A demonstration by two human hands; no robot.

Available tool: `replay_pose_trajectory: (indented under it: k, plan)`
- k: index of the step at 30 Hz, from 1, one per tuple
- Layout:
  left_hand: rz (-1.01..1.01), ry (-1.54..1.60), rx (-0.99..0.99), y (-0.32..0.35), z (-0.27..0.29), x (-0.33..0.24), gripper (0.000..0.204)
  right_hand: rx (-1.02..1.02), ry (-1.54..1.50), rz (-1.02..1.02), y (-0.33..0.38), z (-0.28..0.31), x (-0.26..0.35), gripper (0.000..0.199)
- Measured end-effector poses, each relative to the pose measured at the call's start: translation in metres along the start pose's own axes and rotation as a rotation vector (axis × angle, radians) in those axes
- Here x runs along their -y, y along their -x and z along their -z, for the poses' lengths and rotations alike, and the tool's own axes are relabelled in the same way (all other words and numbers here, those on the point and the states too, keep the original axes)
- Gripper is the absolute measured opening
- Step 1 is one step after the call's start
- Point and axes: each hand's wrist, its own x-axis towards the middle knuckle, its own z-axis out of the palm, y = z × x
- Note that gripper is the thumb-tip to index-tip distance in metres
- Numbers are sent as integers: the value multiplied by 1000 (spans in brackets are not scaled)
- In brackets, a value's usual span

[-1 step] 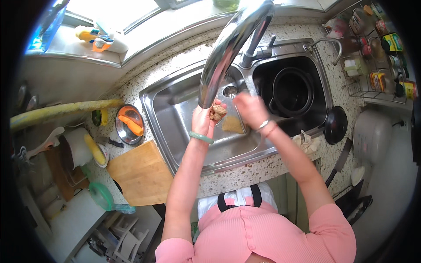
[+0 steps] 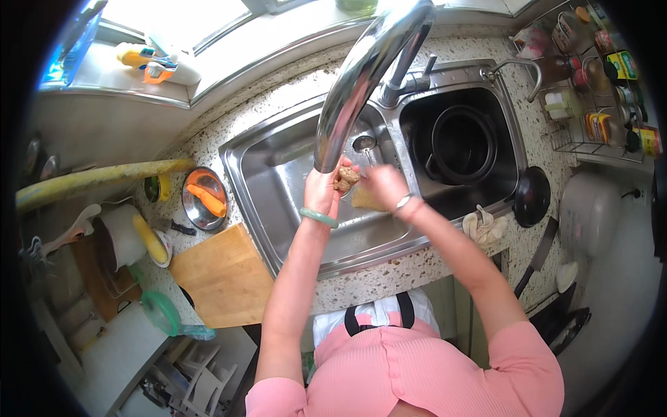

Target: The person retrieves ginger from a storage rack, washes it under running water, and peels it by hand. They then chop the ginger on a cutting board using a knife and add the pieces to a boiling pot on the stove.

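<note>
The left hand (image 2: 321,192) cups one knobbly brown clump (image 2: 346,178) over the left basin (image 2: 281,187) of two; the right hand (image 2: 385,186) blurs beside it, grip impossible to tell. The right basin (image 2: 415,142) holds one black pot (image 2: 462,147).

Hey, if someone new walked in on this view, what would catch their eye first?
Probably the big shiny faucet, arching down over the left sink basin. Just below its end, the left hand holds knobbly brown pieces, with the blurred right hand beside it. Then the bright orange, carrot-like pieces in a metal bowl on the counter, left of the sink.
</note>
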Motion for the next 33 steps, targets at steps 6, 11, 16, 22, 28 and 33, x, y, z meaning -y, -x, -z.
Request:
replay_pose_trajectory:
  k: [6, 11, 16, 22, 28, 33]
  plan:
    - [135, -125, 8, 13, -5, -7, 47, 131, 325, -209, -8, -163, -43, 22]
    - [158, -175, -10, 14, 18, -4, 51, 264, -69, -357, -3, -110, -18, 37]
    - [113, -331, -43, 10, 23, -2, 49, -143, -899, -502, 15, -77, -21, 42]
    - [-7, -564, -71, 0, 29, 8, 44, -147, -1125, -71, -5, 10, 35, 39]
    - [-70, -841, -81, 6, 25, -11, 41, -288, -1132, -15, -30, -19, 58, 29]
    - [-60, -783, -92, 9, 33, -17, 35, -522, -809, -72, -38, -40, 77, 25]
